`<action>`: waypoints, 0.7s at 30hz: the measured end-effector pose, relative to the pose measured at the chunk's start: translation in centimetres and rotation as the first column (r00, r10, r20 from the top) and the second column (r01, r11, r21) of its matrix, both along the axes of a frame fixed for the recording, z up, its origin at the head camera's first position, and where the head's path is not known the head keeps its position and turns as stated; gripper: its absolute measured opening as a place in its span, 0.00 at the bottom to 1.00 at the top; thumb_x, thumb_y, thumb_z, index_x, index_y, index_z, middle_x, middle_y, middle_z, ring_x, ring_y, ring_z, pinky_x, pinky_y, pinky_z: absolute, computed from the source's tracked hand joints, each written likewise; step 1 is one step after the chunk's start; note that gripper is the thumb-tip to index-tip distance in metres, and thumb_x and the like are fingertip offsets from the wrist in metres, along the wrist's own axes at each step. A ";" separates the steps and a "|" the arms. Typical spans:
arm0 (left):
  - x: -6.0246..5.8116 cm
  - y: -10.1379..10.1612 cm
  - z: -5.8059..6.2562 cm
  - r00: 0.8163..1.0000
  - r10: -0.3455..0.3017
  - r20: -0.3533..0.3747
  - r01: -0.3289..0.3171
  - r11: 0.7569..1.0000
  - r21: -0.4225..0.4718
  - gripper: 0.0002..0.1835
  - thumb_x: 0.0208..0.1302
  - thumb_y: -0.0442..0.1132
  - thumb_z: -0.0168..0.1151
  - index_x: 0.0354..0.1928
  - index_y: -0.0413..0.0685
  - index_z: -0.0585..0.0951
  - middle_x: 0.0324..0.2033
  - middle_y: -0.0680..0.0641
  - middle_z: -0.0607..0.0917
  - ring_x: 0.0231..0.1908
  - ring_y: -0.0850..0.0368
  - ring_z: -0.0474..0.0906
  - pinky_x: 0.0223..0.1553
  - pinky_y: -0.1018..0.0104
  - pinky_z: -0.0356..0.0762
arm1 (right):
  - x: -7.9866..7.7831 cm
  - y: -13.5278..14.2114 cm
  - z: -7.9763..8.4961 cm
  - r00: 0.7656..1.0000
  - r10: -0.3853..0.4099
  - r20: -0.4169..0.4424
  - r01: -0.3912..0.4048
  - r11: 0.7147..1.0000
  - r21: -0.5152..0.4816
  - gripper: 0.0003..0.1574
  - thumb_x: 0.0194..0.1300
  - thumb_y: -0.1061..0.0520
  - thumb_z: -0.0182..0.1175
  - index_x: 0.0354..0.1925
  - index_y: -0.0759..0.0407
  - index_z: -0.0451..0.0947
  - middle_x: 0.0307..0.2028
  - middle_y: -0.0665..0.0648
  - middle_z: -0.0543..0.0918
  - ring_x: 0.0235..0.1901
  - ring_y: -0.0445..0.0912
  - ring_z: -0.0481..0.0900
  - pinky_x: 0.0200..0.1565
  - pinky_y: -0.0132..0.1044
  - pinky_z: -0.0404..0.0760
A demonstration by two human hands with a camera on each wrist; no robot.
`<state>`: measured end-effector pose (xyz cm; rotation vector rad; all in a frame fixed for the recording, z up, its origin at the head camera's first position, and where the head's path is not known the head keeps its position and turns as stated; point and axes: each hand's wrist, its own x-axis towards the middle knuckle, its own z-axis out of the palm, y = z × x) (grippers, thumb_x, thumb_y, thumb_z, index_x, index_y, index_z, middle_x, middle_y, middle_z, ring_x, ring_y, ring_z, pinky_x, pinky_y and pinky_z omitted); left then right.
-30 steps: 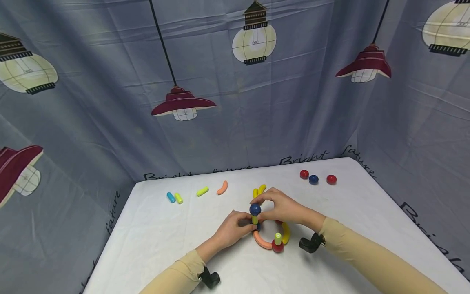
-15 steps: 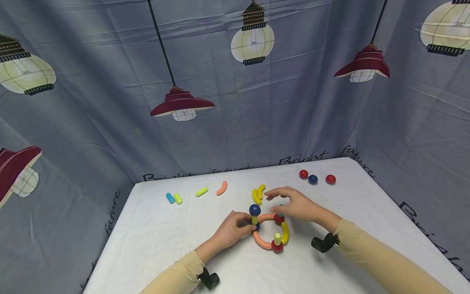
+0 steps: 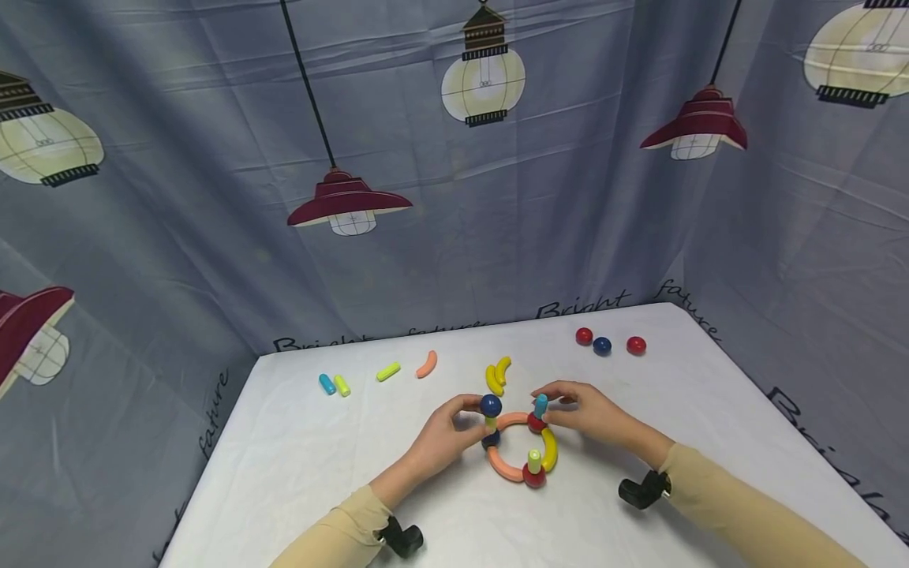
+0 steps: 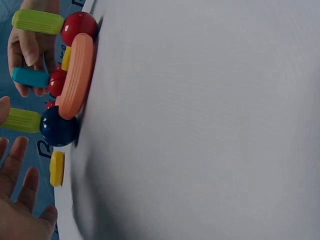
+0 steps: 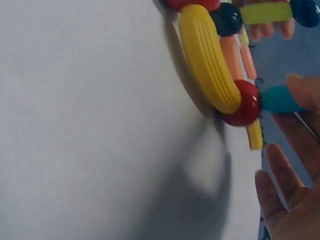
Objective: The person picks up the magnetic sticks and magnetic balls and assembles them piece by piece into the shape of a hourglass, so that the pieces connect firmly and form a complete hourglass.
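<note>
A ring of toy building pieces lies on the white table: two orange curved sticks (image 3: 505,465), a yellow curved stick (image 5: 207,57), red balls (image 3: 534,476) and a dark blue ball (image 4: 59,126). From that blue ball rises a green stick (image 3: 491,424) topped by another dark blue ball (image 3: 491,405). My left hand (image 3: 439,435) holds this green stick, its other fingers spread. With thumb and fingers my right hand (image 3: 591,412) pinches a light blue stick (image 5: 280,99) standing on the back red ball (image 5: 243,103). Another green stick (image 3: 534,460) stands upright on the front red ball.
Behind the ring lie two yellow curved sticks (image 3: 494,380). Farther left are an orange curved stick (image 3: 427,364), two green sticks (image 3: 388,371) and a blue stick (image 3: 327,384). Two red balls (image 3: 636,345) and a blue ball (image 3: 602,346) sit at the back right.
My right hand has left the green stick and top blue ball and moved right to the light blue stick. My left hand has shifted slightly up the green stick.
</note>
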<state>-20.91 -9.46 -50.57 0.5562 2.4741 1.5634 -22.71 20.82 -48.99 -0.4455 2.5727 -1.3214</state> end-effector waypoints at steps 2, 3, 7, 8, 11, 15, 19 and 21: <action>0.0 0.1 0.3 1.000 -0.004 -0.008 0.004 0.999 0.034 0.26 0.67 0.53 0.69 0.65 0.62 0.77 0.53 0.61 0.82 0.68 0.52 0.69 0.69 0.37 0.59 | 0.1 -0.2 -0.2 1.000 -0.012 -0.001 0.012 1.000 -0.005 0.24 0.68 0.47 0.69 0.59 0.51 0.82 0.53 0.46 0.84 0.60 0.53 0.76 0.65 0.60 0.71; 0.0 0.2 0.5 1.000 -0.006 -0.013 0.007 0.999 0.046 0.26 0.67 0.52 0.69 0.65 0.62 0.77 0.53 0.61 0.82 0.69 0.52 0.68 0.70 0.36 0.58 | 0.1 -0.4 -0.3 1.000 -0.013 -0.005 0.013 1.000 -0.006 0.23 0.68 0.47 0.68 0.58 0.51 0.83 0.52 0.46 0.84 0.60 0.53 0.76 0.64 0.60 0.71; 0.0 0.3 0.9 0.999 -0.013 -0.031 0.016 0.997 0.071 0.27 0.67 0.50 0.69 0.67 0.62 0.76 0.51 0.60 0.83 0.71 0.50 0.65 0.70 0.32 0.54 | 0.2 -1.0 -0.3 1.000 -0.021 -0.014 0.021 1.000 0.002 0.19 0.69 0.48 0.68 0.56 0.50 0.84 0.51 0.46 0.84 0.59 0.53 0.76 0.63 0.60 0.72; 0.0 0.3 0.9 0.999 -0.014 -0.037 0.017 0.998 0.068 0.27 0.67 0.50 0.69 0.67 0.62 0.76 0.51 0.61 0.83 0.71 0.50 0.65 0.69 0.31 0.54 | 0.3 -1.1 -0.3 1.000 -0.022 -0.014 0.022 1.000 0.003 0.18 0.69 0.48 0.68 0.55 0.49 0.84 0.51 0.47 0.84 0.59 0.54 0.76 0.63 0.60 0.72; -0.2 0.5 0.9 0.998 -0.021 -0.058 0.025 0.998 0.058 0.26 0.67 0.49 0.68 0.66 0.62 0.76 0.50 0.61 0.82 0.70 0.52 0.67 0.69 0.32 0.56 | 0.3 -1.4 -0.4 1.000 -0.022 -0.015 0.022 1.000 0.014 0.18 0.69 0.47 0.68 0.55 0.47 0.84 0.52 0.47 0.83 0.60 0.55 0.76 0.63 0.61 0.72; -0.4 0.8 0.9 0.995 -0.034 -0.089 0.038 0.998 0.045 0.25 0.68 0.48 0.69 0.65 0.61 0.78 0.50 0.61 0.82 0.65 0.56 0.71 0.68 0.36 0.61 | 0.3 -1.9 -0.5 1.000 -0.011 -0.018 0.011 1.000 0.022 0.18 0.67 0.47 0.70 0.54 0.45 0.85 0.52 0.45 0.82 0.60 0.54 0.76 0.64 0.62 0.71; -0.6 1.1 1.0 0.995 -0.055 -0.082 0.059 0.997 0.049 0.22 0.68 0.51 0.68 0.63 0.64 0.79 0.50 0.63 0.82 0.63 0.58 0.72 0.67 0.38 0.63 | 0.2 -2.3 -0.7 0.999 0.008 -0.038 -0.008 1.000 0.020 0.16 0.67 0.48 0.71 0.52 0.44 0.85 0.50 0.44 0.82 0.58 0.52 0.76 0.63 0.63 0.71; -0.6 1.4 1.0 0.995 -0.066 -0.073 0.069 0.997 0.042 0.21 0.68 0.53 0.68 0.62 0.67 0.79 0.51 0.64 0.82 0.63 0.58 0.72 0.66 0.39 0.64 | 0.2 -2.4 -0.7 0.999 0.021 -0.049 -0.020 1.000 0.019 0.15 0.67 0.48 0.70 0.52 0.44 0.85 0.50 0.44 0.82 0.58 0.51 0.76 0.63 0.64 0.70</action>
